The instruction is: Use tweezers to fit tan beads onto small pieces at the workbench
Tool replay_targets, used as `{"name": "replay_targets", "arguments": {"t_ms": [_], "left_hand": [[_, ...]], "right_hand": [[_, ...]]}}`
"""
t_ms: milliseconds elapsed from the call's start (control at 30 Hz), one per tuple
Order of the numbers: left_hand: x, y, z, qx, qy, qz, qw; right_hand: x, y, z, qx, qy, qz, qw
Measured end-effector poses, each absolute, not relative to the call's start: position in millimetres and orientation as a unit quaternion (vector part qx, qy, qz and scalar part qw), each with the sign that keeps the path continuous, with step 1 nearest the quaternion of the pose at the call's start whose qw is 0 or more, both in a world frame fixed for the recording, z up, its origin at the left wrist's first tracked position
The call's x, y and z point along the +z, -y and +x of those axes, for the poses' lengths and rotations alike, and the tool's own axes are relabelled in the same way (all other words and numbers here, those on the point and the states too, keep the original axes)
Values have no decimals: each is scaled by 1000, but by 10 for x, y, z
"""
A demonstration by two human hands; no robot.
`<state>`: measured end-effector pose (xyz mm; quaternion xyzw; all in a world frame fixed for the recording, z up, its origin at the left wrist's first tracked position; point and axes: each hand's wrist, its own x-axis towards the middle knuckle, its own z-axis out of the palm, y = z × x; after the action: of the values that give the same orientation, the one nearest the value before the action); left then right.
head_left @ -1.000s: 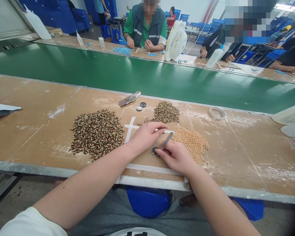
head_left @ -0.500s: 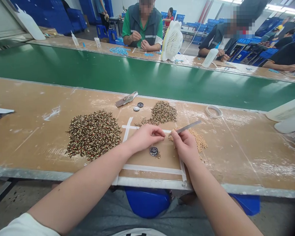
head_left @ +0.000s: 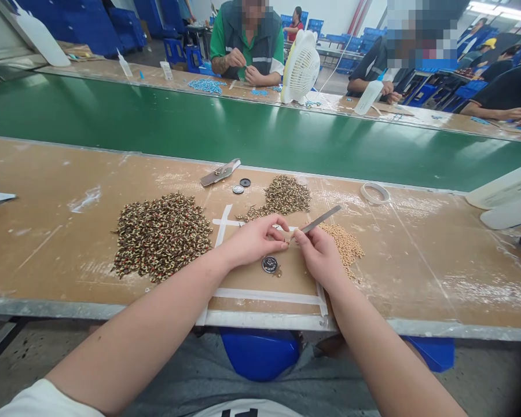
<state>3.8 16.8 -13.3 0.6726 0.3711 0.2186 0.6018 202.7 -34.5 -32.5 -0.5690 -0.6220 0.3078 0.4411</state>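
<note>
Head view, looking down on a brown tabletop (head_left: 47, 243) marked off with strips of white tape (head_left: 267, 297). Left hand (head_left: 254, 238) over the taped square, fingers pinched together at the tips on something too small to make out, touching or nearly touching the right hand's fingertips. Right hand (head_left: 319, 255) just beside it, fingers pinched on the lower end of thin metal tweezers (head_left: 321, 219), angled up and away to the right. Directly below the two sets of fingertips, a small round dark disc (head_left: 270, 264) lying flat on the tabletop inside the tape. Left of the hands, a large heap of brown, cream and red small parts (head_left: 160, 234). Beyond the hands, a smaller heap of similar brownish parts (head_left: 284, 196); behind the right hand, a pale tan heap (head_left: 347, 246). Farther back, a metal scraper (head_left: 219, 172), two small round caps (head_left: 241, 186), and a ring of tape (head_left: 375, 192) off to the right. Past the tabletop, a green conveyor belt (head_left: 156, 121); across it, a white fan (head_left: 300, 67) and other people seated at work with their own hands.
</note>
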Motion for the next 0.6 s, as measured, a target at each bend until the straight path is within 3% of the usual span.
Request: {"name": "replay_targets", "arguments": {"t_ms": [600], "left_hand": [[-118,-165,30,226,-369,675,598]], "right_hand": [[-302,351,2049,309,638,-574,410]]}}
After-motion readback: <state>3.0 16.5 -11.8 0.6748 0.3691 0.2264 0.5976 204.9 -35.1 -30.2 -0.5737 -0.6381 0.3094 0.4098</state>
